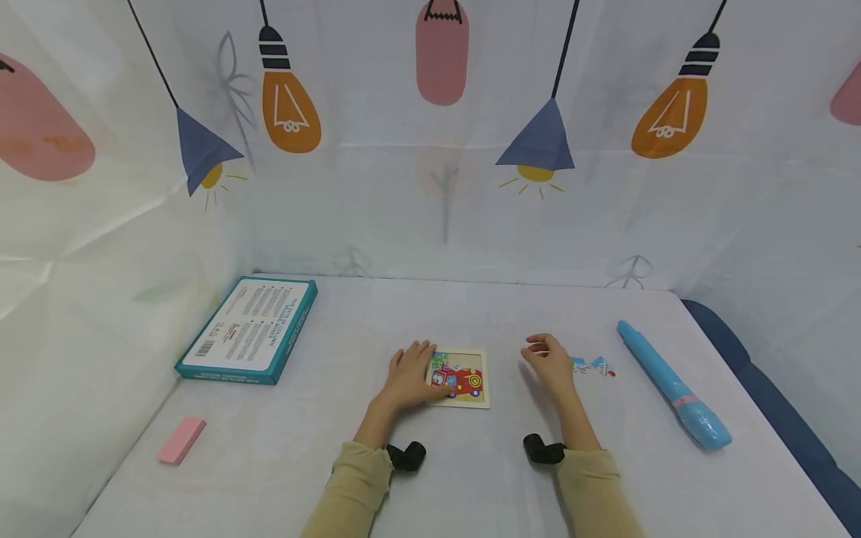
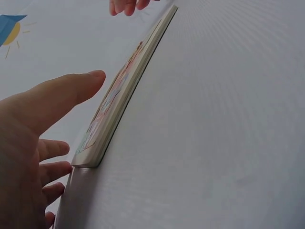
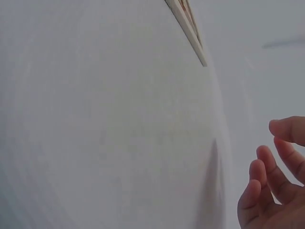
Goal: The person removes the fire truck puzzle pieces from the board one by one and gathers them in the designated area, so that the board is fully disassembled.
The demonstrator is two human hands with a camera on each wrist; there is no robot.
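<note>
A small wooden jigsaw puzzle (image 1: 468, 382) with a red vehicle picture lies flat on the white table; bare wood shows at its upper right. My left hand (image 1: 403, 379) rests at its left side, fingers extended and thumb reaching over the picture. In the left wrist view the thumb (image 2: 90, 83) lies along the near side of the puzzle's frame (image 2: 121, 100). To the right of the puzzle, my right hand (image 1: 553, 368) hovers with bent fingers, thumb and index tips close together. Nothing shows between them in the right wrist view. Several small colourful puzzle pieces (image 1: 599, 363) lie just right of it, partly hidden by the hand.
A teal-edged box (image 1: 247, 325) lies at the back left, with a pink block (image 1: 181, 441) nearer the front. A long blue tube-like object (image 1: 673, 388) lies at the right. A printed white cloth (image 1: 377, 209) hangs behind the table.
</note>
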